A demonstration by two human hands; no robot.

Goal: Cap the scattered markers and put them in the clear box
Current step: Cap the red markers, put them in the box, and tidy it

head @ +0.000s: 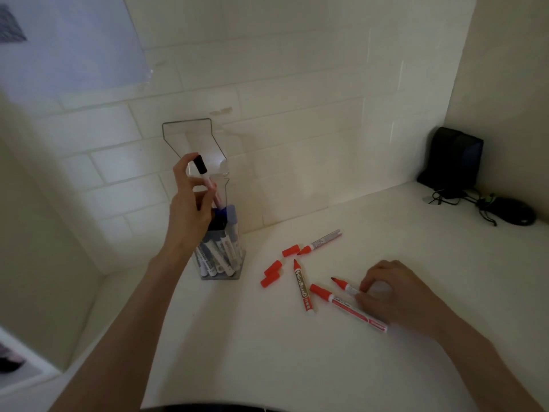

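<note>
Gripped in the left hand, fingers curled round the barrel: black-capped marker, tilted, lower end down among the blue caps of the markers standing in the clear box. Stood at the far left of the counter, against the tiled wall.

Pinched at the barrel by the right hand, fingers curled, low on the counter at the near right: uncapped red marker, tip pointing left. Lay just beside it, on its near side and partly under the hand: capped red marker.

Lay left of these, uncapped: gold-labelled marker. Lay farther off, uncapped: grey marker. Lay loose between box and markers: three red caps.
</note>
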